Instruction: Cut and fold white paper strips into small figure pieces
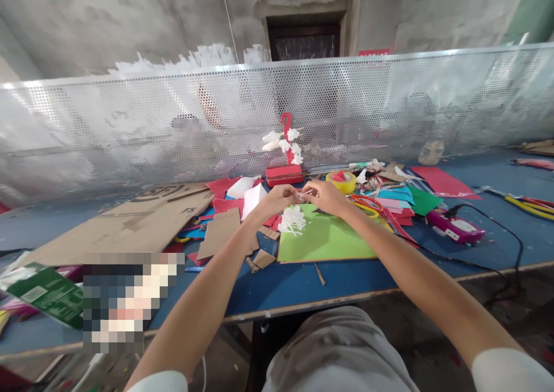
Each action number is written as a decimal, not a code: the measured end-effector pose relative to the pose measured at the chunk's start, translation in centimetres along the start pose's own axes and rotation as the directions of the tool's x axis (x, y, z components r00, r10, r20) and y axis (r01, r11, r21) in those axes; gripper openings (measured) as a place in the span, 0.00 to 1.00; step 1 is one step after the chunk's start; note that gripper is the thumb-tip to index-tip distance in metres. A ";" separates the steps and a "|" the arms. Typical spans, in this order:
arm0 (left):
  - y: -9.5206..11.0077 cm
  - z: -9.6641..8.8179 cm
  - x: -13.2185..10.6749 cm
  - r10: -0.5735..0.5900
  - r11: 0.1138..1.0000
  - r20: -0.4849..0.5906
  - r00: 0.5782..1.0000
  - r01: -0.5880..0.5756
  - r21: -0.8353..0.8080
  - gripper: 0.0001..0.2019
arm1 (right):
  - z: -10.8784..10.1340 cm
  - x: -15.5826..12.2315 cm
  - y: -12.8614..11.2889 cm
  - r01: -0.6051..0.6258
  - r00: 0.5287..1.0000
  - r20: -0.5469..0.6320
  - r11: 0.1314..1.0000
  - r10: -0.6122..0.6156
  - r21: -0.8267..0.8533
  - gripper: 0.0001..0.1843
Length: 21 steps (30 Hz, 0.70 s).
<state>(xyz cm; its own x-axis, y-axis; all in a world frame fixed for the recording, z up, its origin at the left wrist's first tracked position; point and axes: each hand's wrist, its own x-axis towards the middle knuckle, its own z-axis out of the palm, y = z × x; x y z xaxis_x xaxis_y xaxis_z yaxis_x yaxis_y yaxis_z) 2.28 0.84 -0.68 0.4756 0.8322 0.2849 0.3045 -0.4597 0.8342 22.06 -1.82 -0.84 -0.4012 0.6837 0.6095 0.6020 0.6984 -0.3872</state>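
Observation:
My left hand point(282, 196) and my right hand point(321, 193) meet over the table's middle, fingers pinched together. Between them is a small, thin, whitish piece point(306, 194), too small to name. Just below lies a pile of white cut-outs point(292, 220) on a lime-green sheet point(333, 239). Beyond my hands stands a red paper model point(284, 175) with a box base, a hooked upright and white blossom-like pieces. A roll of yellow tape point(346, 185) lies right of my right hand, with red-handled scissors point(367, 204) nearby.
Large cardboard point(130, 224) covers the table's left side, with coloured paper scraps beside it. A purple device point(456, 227) with a black cable sits at right, near yellow-handled pliers point(526, 204). A perforated metal screen point(242, 103) runs along the back. A jar point(431, 152) stands near it.

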 end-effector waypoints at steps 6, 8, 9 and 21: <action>0.5 -0.1 -0.2 -0.014 0.999 -0.022 1.000 0.013 -0.030 0.10 | 0.1 0.1 0.2 0.046 0.998 -0.028 0.992 -0.049 -0.115 0.09; 0.6 0.0 -0.2 -0.008 1.000 -0.036 0.999 0.007 -0.023 0.09 | 0.2 0.1 0.2 0.033 0.999 -0.021 0.989 -0.036 -0.145 0.11; 0.6 0.0 -0.2 0.000 1.000 -0.042 0.999 -0.001 -0.020 0.09 | 0.2 0.1 0.1 0.019 1.000 -0.011 0.988 -0.021 -0.150 0.13; 0.9 -0.2 -0.4 -0.024 1.000 -0.072 0.997 0.023 -0.014 0.03 | 0.2 0.1 0.6 -0.057 0.998 -0.018 0.992 0.059 0.112 0.09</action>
<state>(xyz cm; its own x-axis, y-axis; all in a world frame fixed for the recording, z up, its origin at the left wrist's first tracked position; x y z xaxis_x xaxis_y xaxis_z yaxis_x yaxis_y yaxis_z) 2.19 0.18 0.04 0.4078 0.8629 0.2984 0.3032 -0.4362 0.8472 22.26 -1.31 -1.12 -0.3522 0.7199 0.5980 0.5425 0.6777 -0.4964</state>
